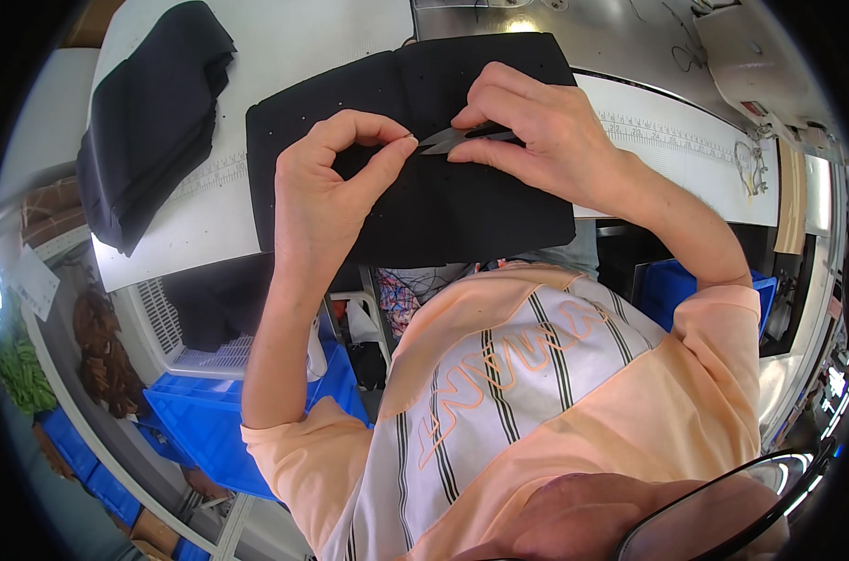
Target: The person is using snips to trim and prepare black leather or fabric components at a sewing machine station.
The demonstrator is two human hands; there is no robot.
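A black fabric piece (443, 220) lies spread in front of me on the white table, with a few light specks on it. Above its middle, my left hand (326, 173) is closed in a pinch, thumb against index finger; whatever is between the fingertips is too small to name. My right hand (546, 131) grips small metal thread snips (443, 141) between thumb and fingers. Their blades point left, with the tips right beside my left fingertips. The handle end is mostly hidden in my right palm.
More folded black fabric (153, 122) lies at the table's left. A printed ruler scale (667, 131) runs along the white table (620, 98). Metal machine surface (592, 28) sits at the back right. Below left are a white basket (223, 360) and a blue crate (209, 430).
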